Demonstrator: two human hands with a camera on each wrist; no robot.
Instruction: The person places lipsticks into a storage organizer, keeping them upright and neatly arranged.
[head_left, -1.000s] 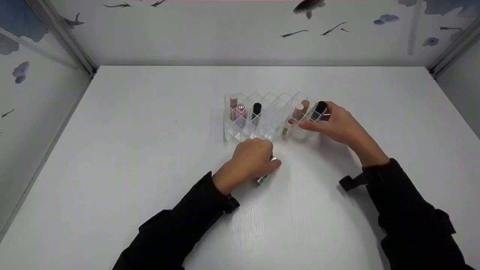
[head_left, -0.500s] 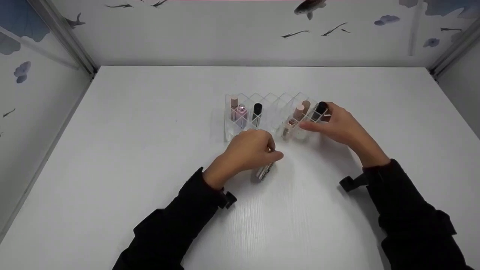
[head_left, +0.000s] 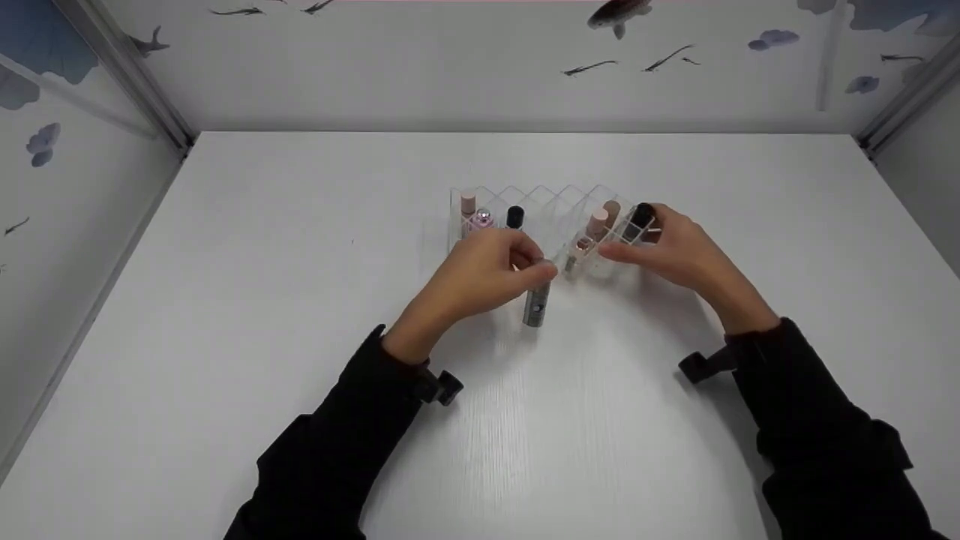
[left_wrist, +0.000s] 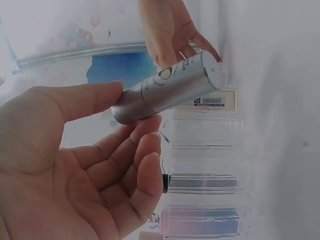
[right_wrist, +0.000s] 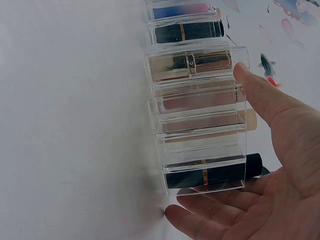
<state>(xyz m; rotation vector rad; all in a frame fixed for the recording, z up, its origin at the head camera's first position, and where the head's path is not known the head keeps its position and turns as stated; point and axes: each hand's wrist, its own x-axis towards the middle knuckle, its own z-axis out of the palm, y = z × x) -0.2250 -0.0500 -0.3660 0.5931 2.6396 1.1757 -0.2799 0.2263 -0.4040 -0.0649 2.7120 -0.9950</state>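
A silver lipstick tube [head_left: 535, 304] is pinched between the thumb and fingertips of my left hand [head_left: 487, 274], just in front of a clear lipstick organizer [head_left: 541, 214]. In the left wrist view, the tube [left_wrist: 167, 87] slants with its flat end away from the palm. My right hand [head_left: 667, 244] holds the organizer's right end, thumb on the near side and fingers round the far side. That right part stands at an angle to the left part. In the right wrist view, a black tube [right_wrist: 215, 172] sits in the end compartment by the fingers.
Several tubes stand in the organizer, among them a black-capped one [head_left: 514, 217] and a pink one with a round silvery cap [head_left: 482, 219]. White panels with fish prints enclose the white table [head_left: 300, 262] at the back and sides.
My left hand has lifted the silver lipstick tube off the table and moved it away from me toward the organizer, turning it more upright. The right hand has stayed in place.
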